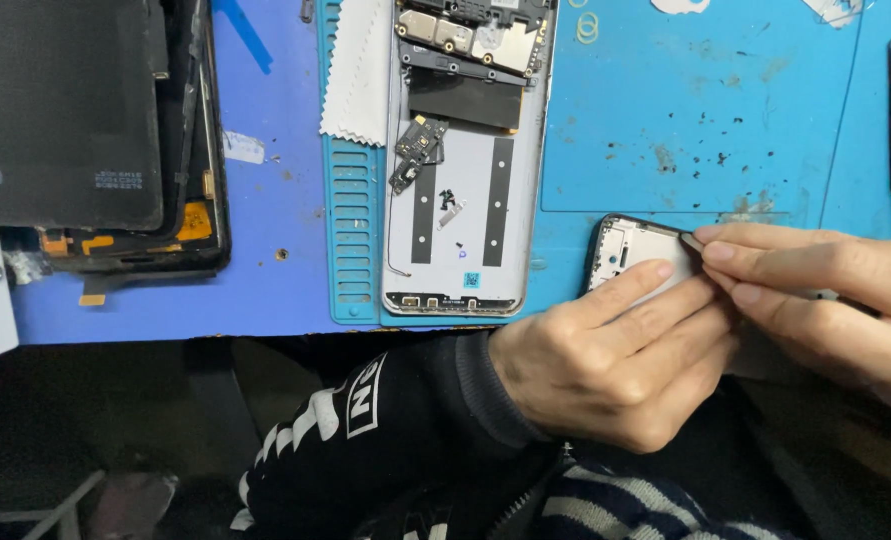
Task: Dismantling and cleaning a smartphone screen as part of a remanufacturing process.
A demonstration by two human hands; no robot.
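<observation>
A black-edged phone frame (633, 250) is pinched in the grip of both hands at the near edge of the blue table (685, 110): left hand (605, 365) beneath it, right hand (815, 295) at its corner. An opened phone (465, 200) lies just beside.

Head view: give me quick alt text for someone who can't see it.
Both hands, left hand and right hand, grip a black-edged phone frame at the edge of a blue work mat. An opened phone body lies left of it, with stacked screens beyond.
</observation>
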